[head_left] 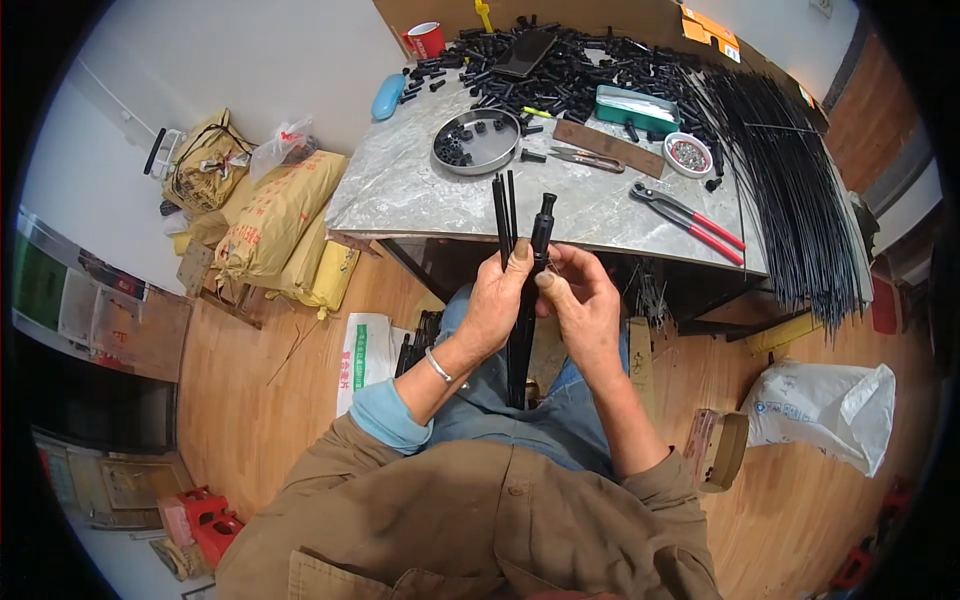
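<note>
In front of my lap, my left hand (503,292) is closed around several slim black rods (505,212), whose upper ends stick up above the fingers. Next to them stands a black fitting with a flared, stepped top (543,222), nearly upright between both hands. My right hand (580,300) is closed, thumb and fingertips pressed against the lower part of that fitting. A fine wire-like strand seems to show by the right fingertips, too small to be sure. Below the hands, a dark shaft (519,355) runs down between my knees.
On the marble-patterned table (390,190) lie red-handled pincers (690,222), scissors (588,159), a round metal tray (478,160) of black parts, a bowl of small metal pieces (688,155), and heaped black fittings (600,65). Long black rods (790,190) overhang the right edge. Sacks (275,235) stand left.
</note>
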